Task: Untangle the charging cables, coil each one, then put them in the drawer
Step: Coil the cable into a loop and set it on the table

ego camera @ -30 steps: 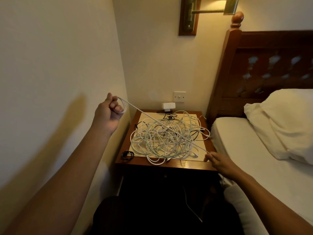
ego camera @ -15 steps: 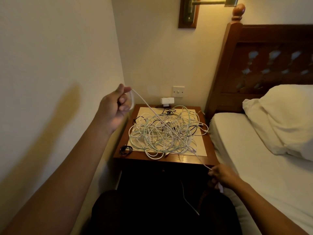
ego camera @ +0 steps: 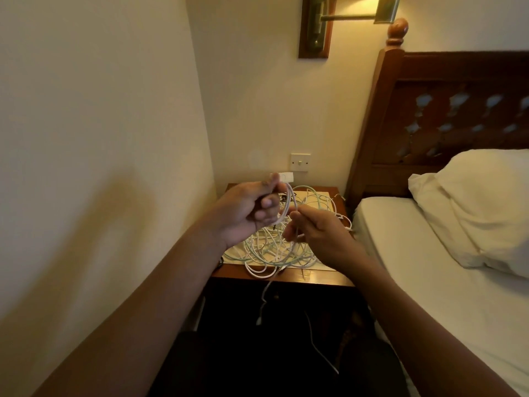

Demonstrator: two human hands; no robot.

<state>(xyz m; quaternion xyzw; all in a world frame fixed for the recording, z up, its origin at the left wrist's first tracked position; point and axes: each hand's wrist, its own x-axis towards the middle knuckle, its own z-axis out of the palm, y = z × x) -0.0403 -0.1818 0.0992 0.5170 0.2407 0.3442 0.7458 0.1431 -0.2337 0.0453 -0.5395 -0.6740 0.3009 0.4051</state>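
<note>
Gripping one white cable (ego camera: 286, 209) in curled fingers, the left hand (ego camera: 243, 213) is hovering at frame centre. The right hand (ego camera: 320, 236) is pinching that cable just beside it. One tangled heap (ego camera: 272, 253), its strands too knotted to count, is lying on the single nightstand (ego camera: 315, 277) below both hands.

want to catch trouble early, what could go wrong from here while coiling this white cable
1. The white cable looped between the left hand and right hand seems to run down into the tangled pile; if it is caught there, pulling may tighten knots or drag the pile off the nightstand.
2. A loose end hangs over the nightstand's front edge and could snag or slip down.
</note>
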